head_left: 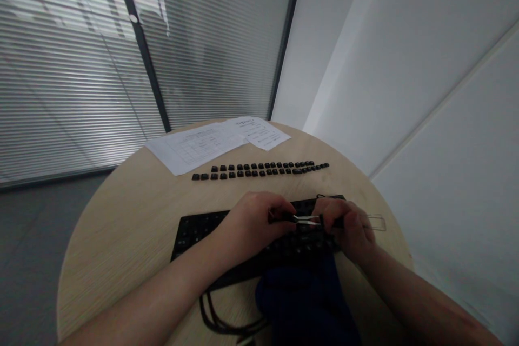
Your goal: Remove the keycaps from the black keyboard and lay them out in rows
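Metal prongs (pixel 307 218) of a tool (pixel 322 221) gripped by the right hand (pixel 352 224) could scratch the keyboard (pixel 275 253) if the left hand (pixel 255 220), pinching near their tips, slips.

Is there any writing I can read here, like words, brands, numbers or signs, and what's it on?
None reads clearly.
Left paper sheet: a printed grid, too small to read.
Right paper sheet: heading and lines, too blurred.
Loose keycaps: too small to make out any markings.
Keyboard: faint pale key markings, too dark and blurred.
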A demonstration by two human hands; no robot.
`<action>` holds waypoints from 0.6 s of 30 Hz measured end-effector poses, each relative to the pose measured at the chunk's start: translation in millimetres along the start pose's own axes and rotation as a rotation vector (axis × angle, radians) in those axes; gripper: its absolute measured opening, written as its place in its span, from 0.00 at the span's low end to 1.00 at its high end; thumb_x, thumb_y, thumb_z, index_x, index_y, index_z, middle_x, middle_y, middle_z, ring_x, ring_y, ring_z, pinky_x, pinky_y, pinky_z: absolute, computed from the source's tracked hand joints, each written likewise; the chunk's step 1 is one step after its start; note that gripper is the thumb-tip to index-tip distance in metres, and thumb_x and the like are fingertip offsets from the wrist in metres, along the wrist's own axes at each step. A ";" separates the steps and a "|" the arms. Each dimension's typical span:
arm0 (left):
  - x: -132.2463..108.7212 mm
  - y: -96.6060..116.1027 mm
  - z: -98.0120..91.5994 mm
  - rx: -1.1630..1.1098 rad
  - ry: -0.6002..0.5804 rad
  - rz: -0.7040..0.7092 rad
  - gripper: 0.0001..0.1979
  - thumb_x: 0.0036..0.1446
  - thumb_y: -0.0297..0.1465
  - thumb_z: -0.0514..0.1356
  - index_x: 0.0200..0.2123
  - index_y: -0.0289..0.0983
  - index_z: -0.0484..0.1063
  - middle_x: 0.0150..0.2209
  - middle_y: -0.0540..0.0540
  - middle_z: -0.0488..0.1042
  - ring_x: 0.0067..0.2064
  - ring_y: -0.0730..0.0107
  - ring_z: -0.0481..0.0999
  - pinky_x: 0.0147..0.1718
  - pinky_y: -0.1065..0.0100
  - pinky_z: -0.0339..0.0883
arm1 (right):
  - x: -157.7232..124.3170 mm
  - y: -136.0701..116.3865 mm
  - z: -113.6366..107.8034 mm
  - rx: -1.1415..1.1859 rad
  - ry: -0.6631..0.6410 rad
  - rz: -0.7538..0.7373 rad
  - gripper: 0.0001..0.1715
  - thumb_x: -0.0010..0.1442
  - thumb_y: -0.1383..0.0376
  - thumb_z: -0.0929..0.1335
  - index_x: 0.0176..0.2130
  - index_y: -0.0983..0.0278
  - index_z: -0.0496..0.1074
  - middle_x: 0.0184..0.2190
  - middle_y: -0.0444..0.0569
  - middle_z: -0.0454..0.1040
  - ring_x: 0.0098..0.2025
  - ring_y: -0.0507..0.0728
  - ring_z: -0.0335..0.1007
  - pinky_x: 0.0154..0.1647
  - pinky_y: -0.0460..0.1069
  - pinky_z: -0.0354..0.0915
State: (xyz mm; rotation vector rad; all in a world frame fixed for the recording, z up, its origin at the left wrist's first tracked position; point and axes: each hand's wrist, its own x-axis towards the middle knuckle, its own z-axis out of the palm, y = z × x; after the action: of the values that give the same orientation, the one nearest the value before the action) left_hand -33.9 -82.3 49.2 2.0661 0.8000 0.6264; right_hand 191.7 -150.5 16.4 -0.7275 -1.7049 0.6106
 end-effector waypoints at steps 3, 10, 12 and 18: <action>0.7 0.7 -1.2 -0.147 -0.072 -0.073 0.13 0.51 0.34 0.69 0.41 0.38 0.83 0.30 0.50 0.79 0.32 0.68 0.75 0.33 0.67 0.65 | 0.6 1.6 -0.1 0.045 0.082 -0.002 0.31 0.75 0.46 0.57 0.29 0.60 0.70 0.22 0.47 0.70 0.26 0.57 0.68 0.29 0.53 0.63; 7.6 -6.0 0.1 -0.503 -0.053 -0.121 0.11 0.51 0.34 0.70 0.37 0.37 0.77 0.31 0.51 0.79 0.33 0.71 0.76 0.34 0.69 0.65 | 4.6 3.0 -12.9 -0.182 0.222 -0.116 0.32 0.75 0.46 0.56 0.31 0.59 0.73 0.32 0.50 0.71 0.41 0.62 0.73 0.43 0.59 0.71; 9.3 -9.9 2.2 -0.635 -0.019 -0.120 0.13 0.52 0.34 0.70 0.37 0.37 0.73 0.36 0.49 0.82 0.36 0.70 0.78 0.37 0.69 0.67 | 6.1 -1.6 -14.2 -0.390 0.170 -0.183 0.29 0.76 0.50 0.56 0.37 0.59 0.77 0.39 0.52 0.74 0.48 0.63 0.73 0.49 0.60 0.71; 8.2 -13.4 12.6 -0.717 -0.084 -0.130 0.21 0.56 0.38 0.69 0.48 0.39 0.67 0.35 0.50 0.83 0.35 0.69 0.79 0.38 0.68 0.67 | 9.0 -7.0 -0.6 -0.656 -0.041 -0.242 0.17 0.72 0.66 0.64 0.57 0.58 0.74 0.33 0.48 0.77 0.29 0.55 0.71 0.29 0.49 0.69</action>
State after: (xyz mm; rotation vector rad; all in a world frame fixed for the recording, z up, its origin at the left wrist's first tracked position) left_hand -24.2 -76.5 32.6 1.3659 0.5457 0.6323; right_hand 189.5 -148.6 27.4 -0.9406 -2.0103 -0.1223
